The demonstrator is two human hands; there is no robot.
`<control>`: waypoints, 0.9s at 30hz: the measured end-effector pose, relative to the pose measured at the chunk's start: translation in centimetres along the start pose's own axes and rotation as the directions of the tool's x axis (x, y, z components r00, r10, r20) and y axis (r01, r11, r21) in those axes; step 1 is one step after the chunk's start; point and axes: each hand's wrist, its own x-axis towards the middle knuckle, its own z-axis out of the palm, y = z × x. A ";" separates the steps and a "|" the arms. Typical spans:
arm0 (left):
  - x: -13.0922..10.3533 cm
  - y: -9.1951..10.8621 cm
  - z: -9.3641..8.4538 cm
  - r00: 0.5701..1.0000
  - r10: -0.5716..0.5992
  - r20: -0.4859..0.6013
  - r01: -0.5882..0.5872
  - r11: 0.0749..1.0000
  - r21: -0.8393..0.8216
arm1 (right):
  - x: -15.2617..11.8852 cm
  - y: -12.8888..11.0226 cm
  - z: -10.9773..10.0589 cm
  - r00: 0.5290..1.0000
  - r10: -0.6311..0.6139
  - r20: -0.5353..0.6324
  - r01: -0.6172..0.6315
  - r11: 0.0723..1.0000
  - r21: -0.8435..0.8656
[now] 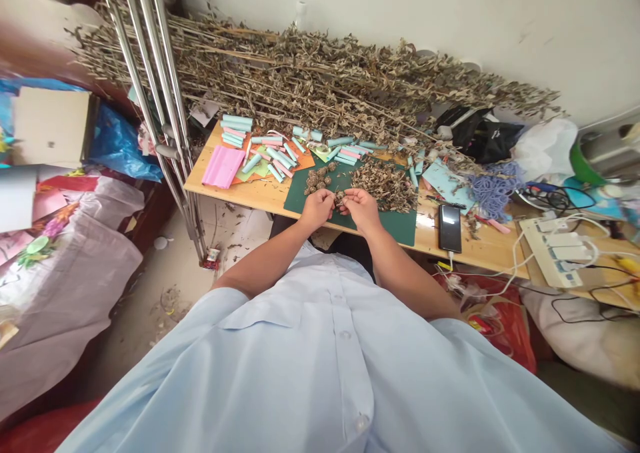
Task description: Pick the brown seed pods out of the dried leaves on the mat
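Over the front of a green mat (400,228), my left hand (319,210) and my right hand (361,208) are close together. Between them is a small clump of dried leaves (340,198), pinched by the fingers of both. Just behind my left hand lie several brownish balls (317,180) of rolled plant matter. A loose heap of dried leaves (387,183) spreads behind and to the right of my right hand. Paper rolls in blue and pink (280,156) lie at the mat's back left, beside a folded pink sheet (223,166).
Long dried stalks (310,73) stretch along the back of the wooden table (250,193). A phone (450,228) on a cable and a power strip (550,253) lie at the right. Metal crutches (155,93) stand at the left. Blue cord (495,190) is bunched at the back right.
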 end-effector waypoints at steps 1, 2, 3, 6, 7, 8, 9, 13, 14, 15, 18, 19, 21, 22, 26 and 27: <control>0.0 0.0 0.0 1.000 -0.007 -0.014 0.007 1.000 -0.009 | 0.0 0.0 -0.1 1.000 -0.001 -0.005 0.001 1.000 -0.006; 0.0 -0.1 0.1 1.000 -0.012 -0.027 0.012 1.000 -0.019 | 0.1 0.1 -0.2 1.000 -0.002 -0.008 0.002 1.000 -0.013; 0.1 -0.1 0.1 0.999 -0.016 -0.038 0.015 0.999 -0.030 | 0.1 0.1 -0.3 1.000 -0.003 -0.012 0.003 1.000 -0.021; 0.1 -0.2 0.1 0.999 -0.016 -0.049 0.014 0.999 -0.050 | 0.3 0.2 -0.6 0.999 -0.014 -0.030 0.013 0.999 -0.036; 0.1 -0.2 0.1 0.999 -0.013 -0.047 0.010 0.998 -0.055 | 0.4 0.2 -0.7 0.999 -0.021 -0.036 0.020 0.999 -0.040; 0.1 -0.2 0.0 0.999 -0.008 -0.042 0.005 0.998 -0.062 | 0.6 0.3 -0.9 0.999 -0.030 -0.040 0.028 0.999 -0.045; 0.1 -0.2 0.0 0.999 -0.002 -0.035 0.000 0.998 -0.070 | 0.7 0.4 -1.0 0.998 -0.039 -0.044 0.037 0.998 -0.051; -0.1 -0.1 -0.1 1.000 -0.010 -0.015 0.008 0.996 -0.090 | 1.1 0.7 -1.1 0.997 -0.059 -0.049 0.054 0.994 -0.099; -0.1 0.0 -0.1 1.000 -0.015 -0.011 0.014 0.996 -0.089 | 1.2 0.7 -1.0 0.997 -0.059 -0.050 0.054 0.993 -0.108; -0.1 0.0 -0.1 1.000 -0.018 -0.007 0.018 0.996 -0.088 | 1.2 0.7 -0.9 0.997 -0.059 -0.049 0.054 0.992 -0.112; -0.2 0.1 -0.1 1.000 -0.013 0.001 0.013 0.996 -0.088 | 1.3 0.6 -0.6 0.998 -0.055 -0.032 0.051 0.992 -0.114; -0.2 0.1 -0.2 1.000 -0.009 0.005 0.010 0.996 -0.085 | 1.3 0.6 -0.5 0.998 -0.054 -0.026 0.051 0.992 -0.114; -0.2 0.0 -0.2 1.000 0.001 0.017 0.001 0.997 -0.080 | 1.4 0.5 -0.5 0.998 -0.059 -0.023 0.056 0.992 -0.114; -0.2 -0.1 -0.3 1.000 0.009 0.026 -0.007 0.997 -0.079 | 1.4 0.5 -0.5 0.997 -0.065 -0.028 0.062 0.991 -0.116; -0.3 -0.2 -0.4 0.998 0.041 0.049 -0.037 0.996 -0.081 | 1.5 0.5 -0.6 0.993 -0.101 -0.061 0.091 0.984 -0.150; -0.3 -0.1 -0.3 0.998 0.042 0.052 -0.038 0.996 -0.075 | 1.5 0.5 -0.6 0.992 -0.110 -0.064 0.099 0.982 -0.159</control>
